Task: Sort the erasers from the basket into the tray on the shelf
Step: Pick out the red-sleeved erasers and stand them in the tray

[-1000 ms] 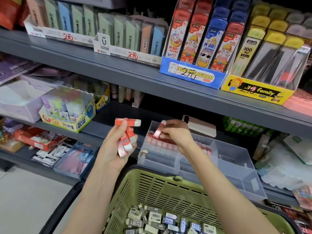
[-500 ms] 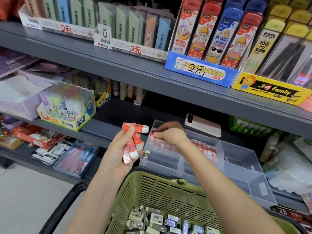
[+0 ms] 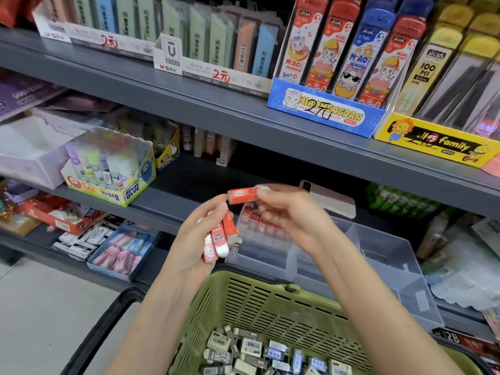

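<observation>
Right hand (image 3: 295, 220) pinches one red-sleeved eraser (image 3: 242, 195) (left hand (image 3: 189, 247) grips spares (image 3: 220, 236)); seat it upright in clear plastic tray (image 3: 384, 247)

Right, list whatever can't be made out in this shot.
Head view only:
- the tray: the right hand partly covers its filled row, so the count is unclear.
- the red eraser pinched by that hand: print blurred.
- the bundle of erasers in the left hand: fingers hide the number.
- the basket: the bottom edge cuts off its contents.
</observation>
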A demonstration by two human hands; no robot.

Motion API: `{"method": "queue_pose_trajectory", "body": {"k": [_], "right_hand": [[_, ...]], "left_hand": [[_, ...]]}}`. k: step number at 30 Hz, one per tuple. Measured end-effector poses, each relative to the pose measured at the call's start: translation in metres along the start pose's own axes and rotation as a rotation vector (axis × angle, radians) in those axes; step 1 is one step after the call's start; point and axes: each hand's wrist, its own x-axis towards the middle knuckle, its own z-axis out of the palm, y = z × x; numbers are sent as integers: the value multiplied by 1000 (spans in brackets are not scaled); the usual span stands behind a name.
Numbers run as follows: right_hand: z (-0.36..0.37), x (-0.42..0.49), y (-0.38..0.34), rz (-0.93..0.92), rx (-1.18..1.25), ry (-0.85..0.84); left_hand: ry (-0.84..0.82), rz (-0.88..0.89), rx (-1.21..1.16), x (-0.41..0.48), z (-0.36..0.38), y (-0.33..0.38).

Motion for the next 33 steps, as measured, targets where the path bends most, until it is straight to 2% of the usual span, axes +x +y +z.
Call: {"method": "queue_pose_trajectory", "body": {"k": [2,6,9,12,16,20,22,24,27,29,33], "right_hand": [[-18,9,-3,-29,42,151],[-35,24,4,-59,-349,323],[-33,36,10,-5,-498,296],[-27,46,16,43,-497,223],[-18,56,30,59,-644,263],[-13,56,35,-8,-917,272],[-7,47,32,-127,-1051,341],[2,30,26,-264,-908,348],[18,-7,20,-215,-574,90],[26,-23,22,-187,-581,-19],[33,-27,24,-258,-683,36]], "left_hand": [[53,-21,-56,2,-2,-1],[143,-48,-193,6,-6,-1],[164,-45,-227,7,-7,-2],[178,-28,-224,8,-7,-2],[182,-9,-185,9,-7,-4],[159,32,-118,8,-6,-5],[163,55,-96,7,-6,-4],[173,77,-82,6,-6,-4],[202,114,-67,4,-4,-3],[186,140,-50,2,-2,-2],[73,198,71,-5,3,-4]]}}
